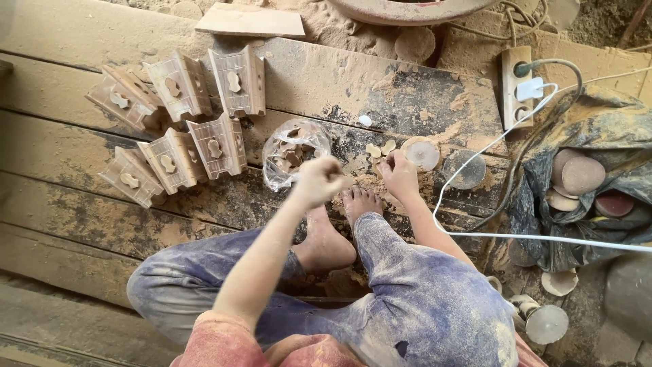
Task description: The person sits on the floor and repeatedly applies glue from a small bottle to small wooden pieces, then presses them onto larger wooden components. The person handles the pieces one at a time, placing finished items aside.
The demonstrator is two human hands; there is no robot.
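Six carved wooden blocks (178, 121) are lying in two rows toward the floor's left edge, their long axes fanning up and away from the person. Just right of them, a clear plastic bag (293, 153) is sitting open, holding small flat wooden cutouts. The left hand (319, 181) is hovering beside the bag, blurred, its grip curled closed; whether it is holding anything cannot be told. The right hand (399, 175) is pinching small cutouts (380, 148) on the dusty floorboards (380, 88), beside a round wooden disc (421, 153).

Dusty wooden plank floor (380, 88) strewn with sawdust in daylight.
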